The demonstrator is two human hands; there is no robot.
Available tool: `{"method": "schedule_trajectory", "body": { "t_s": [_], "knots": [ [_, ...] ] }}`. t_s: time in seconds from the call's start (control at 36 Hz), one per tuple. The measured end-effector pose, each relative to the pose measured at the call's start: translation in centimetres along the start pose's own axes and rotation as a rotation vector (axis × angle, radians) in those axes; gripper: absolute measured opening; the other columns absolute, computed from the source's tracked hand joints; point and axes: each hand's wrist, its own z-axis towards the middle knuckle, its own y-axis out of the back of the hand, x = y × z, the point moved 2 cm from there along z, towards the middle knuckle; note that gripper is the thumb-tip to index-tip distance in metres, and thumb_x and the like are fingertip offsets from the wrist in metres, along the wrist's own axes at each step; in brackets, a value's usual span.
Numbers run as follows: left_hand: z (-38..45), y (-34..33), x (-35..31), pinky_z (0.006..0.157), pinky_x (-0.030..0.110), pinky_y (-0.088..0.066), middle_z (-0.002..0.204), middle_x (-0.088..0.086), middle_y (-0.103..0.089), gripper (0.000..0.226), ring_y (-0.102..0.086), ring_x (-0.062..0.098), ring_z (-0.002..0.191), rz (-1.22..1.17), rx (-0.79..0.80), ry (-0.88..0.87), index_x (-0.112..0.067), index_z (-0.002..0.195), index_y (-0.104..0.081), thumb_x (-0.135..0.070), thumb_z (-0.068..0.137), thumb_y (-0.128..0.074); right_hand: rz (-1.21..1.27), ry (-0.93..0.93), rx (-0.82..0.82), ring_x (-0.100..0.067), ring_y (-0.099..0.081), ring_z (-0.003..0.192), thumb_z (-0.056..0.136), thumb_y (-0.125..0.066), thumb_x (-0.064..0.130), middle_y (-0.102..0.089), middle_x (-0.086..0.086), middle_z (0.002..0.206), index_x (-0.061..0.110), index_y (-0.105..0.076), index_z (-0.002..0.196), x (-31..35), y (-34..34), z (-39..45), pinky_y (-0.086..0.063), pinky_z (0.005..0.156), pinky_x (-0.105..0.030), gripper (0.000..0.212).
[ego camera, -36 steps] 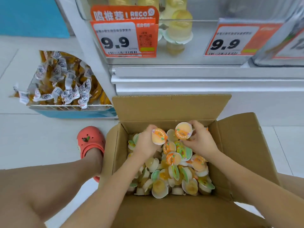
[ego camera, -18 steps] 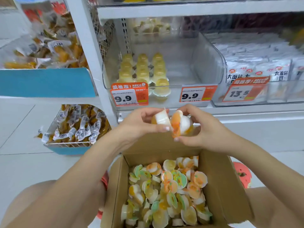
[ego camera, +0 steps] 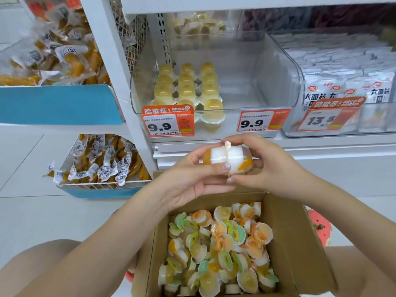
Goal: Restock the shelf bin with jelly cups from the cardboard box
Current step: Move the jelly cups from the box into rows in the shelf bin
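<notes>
Two jelly cups (ego camera: 227, 160) have been lifted out of the cardboard box (ego camera: 293, 243) since a second ago, when the hands were down among the loose cups. They are now held pressed lid to lid, the left hand (ego camera: 192, 176) clamped on the cup at 9 o'clock and the right hand (ego camera: 265, 166) on the one at 3 o'clock. The view has also been raised, so the clear shelf bin (ego camera: 276, 82) at 12 o'clock is now in sight. Rows of yellow cups (ego camera: 186, 86) fill only its left part. The pair is judged ready to be carried up into the bare right part.
</notes>
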Motion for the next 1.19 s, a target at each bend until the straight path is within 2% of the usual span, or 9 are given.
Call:
{"method": "schedule_trajectory", "body": {
  "t_s": [0.25, 0.42, 0.5, 0.64, 0.78, 0.94, 1.06, 1.11, 1.19],
  "knots": [
    [0.2, -0.1, 0.2, 0.063, 0.028, -0.059, 0.095, 0.014, -0.071, 0.054, -0.072, 0.024, 0.081, -0.084, -0.039, 0.002, -0.008, 0.114, -0.061, 0.003, 0.062, -0.066, 0.087, -0.014, 0.018, -0.022, -0.056, 0.102, 0.069, -0.083, 0.011, -0.052, -0.004, 0.114, 0.031, -0.053, 0.125, 0.0, -0.3, -0.3, -0.055, 0.077, -0.038, 0.067],
    [0.0, 0.0, 0.2, 0.074, 0.032, -0.059, 0.112, 0.023, -0.066, 0.054, -0.070, 0.029, 0.089, -0.125, -0.020, 0.025, -0.003, 0.117, -0.059, -0.001, 0.066, -0.075, 0.132, -0.044, -0.006, -0.016, -0.056, 0.107, 0.063, -0.083, 0.023, -0.054, 0.003, 0.119, 0.037, -0.057, 0.112, 0.7, -0.2, 0.2, -0.054, 0.079, -0.043, 0.057],
    [0.1, -0.1, -0.1, 0.072, 0.031, -0.060, 0.111, 0.022, -0.067, 0.053, -0.070, 0.028, 0.087, -0.133, -0.009, 0.037, -0.003, 0.112, -0.062, -0.012, 0.061, -0.073, 0.140, -0.079, -0.021, -0.020, -0.061, 0.100, 0.065, -0.086, 0.018, -0.060, 0.002, 0.114, 0.029, -0.059, 0.116, 0.7, -0.4, 0.2, -0.055, 0.080, -0.044, 0.059],
    [-0.1, -0.1, -0.7, 0.074, 0.033, -0.059, 0.099, 0.015, -0.071, 0.041, -0.071, 0.024, 0.081, -0.042, -0.016, 0.056, -0.007, 0.107, -0.063, -0.018, 0.067, -0.066, 0.153, -0.104, -0.072, -0.018, -0.065, 0.090, 0.065, -0.084, 0.012, -0.067, 0.000, 0.104, 0.028, -0.061, 0.112, 1.3, 0.0, 0.4, -0.055, 0.079, -0.031, 0.055],
    [-0.1, 0.4, -3.0, 0.073, 0.041, -0.058, 0.113, -0.002, -0.070, 0.048, -0.069, 0.021, 0.098, 0.395, -0.022, 0.025, -0.021, 0.117, -0.062, -0.047, 0.077, -0.060, 0.194, -0.106, -0.179, -0.009, -0.064, 0.081, 0.064, -0.085, 0.015, -0.067, 0.002, 0.095, 0.023, -0.064, 0.111, 1.8, 1.5, 0.8, -0.053, 0.073, -0.023, 0.052],
    [0.6, 2.8, -6.0, 0.076, 0.027, -0.055, 0.097, -0.007, -0.069, 0.029, -0.066, 0.006, 0.087, 0.856, -0.442, -0.275, -0.022, 0.099, -0.067, -0.046, 0.084, -0.063, 0.274, -0.128, -0.415, 0.003, -0.059, 0.064, 0.074, -0.079, 0.014, -0.067, 0.014, 0.074, 0.026, -0.063, 0.109, 2.3, 5.0, 3.4, -0.048, 0.059, -0.012, 0.040],
    [1.5, 4.4, -7.0, 0.072, 0.014, -0.046, 0.085, -0.014, -0.066, 0.025, -0.059, -0.004, 0.080, 1.100, -0.513, -0.374, -0.020, 0.097, -0.068, -0.040, 0.080, -0.070, 0.095, -0.160, -0.448, -0.001, -0.062, 0.067, 0.074, -0.080, 0.021, -0.065, 0.007, 0.086, 0.026, -0.063, 0.109, 2.2, 7.0, 8.3, -0.056, 0.064, -0.020, 0.040],
    [1.7, 5.1, -6.9, 0.079, 0.025, -0.051, 0.085, -0.014, -0.065, 0.026, -0.060, 0.002, 0.081, 1.180, -0.534, -0.328, -0.020, 0.100, -0.067, -0.038, 0.081, -0.070, -0.034, -0.193, -0.456, -0.004, -0.063, 0.063, 0.070, -0.082, 0.028, -0.068, -0.001, 0.090, 0.021, -0.065, 0.107, 1.7, 7.6, 11.4, -0.055, 0.057, -0.020, 0.042],
    [1.6, 5.2, -6.5, 0.082, 0.034, -0.052, 0.091, -0.014, -0.063, 0.027, -0.060, 0.008, 0.091, 1.362, -0.571, -0.317, -0.025, 0.106, -0.062, -0.038, 0.082, -0.066, -0.266, -0.290, -0.467, 0.002, -0.054, 0.043, 0.066, -0.079, 0.035, -0.060, 0.002, 0.066, 0.015, -0.064, 0.083, 0.3, 8.9, 16.1, -0.041, 0.039, -0.009, 0.030]
  ]
}}
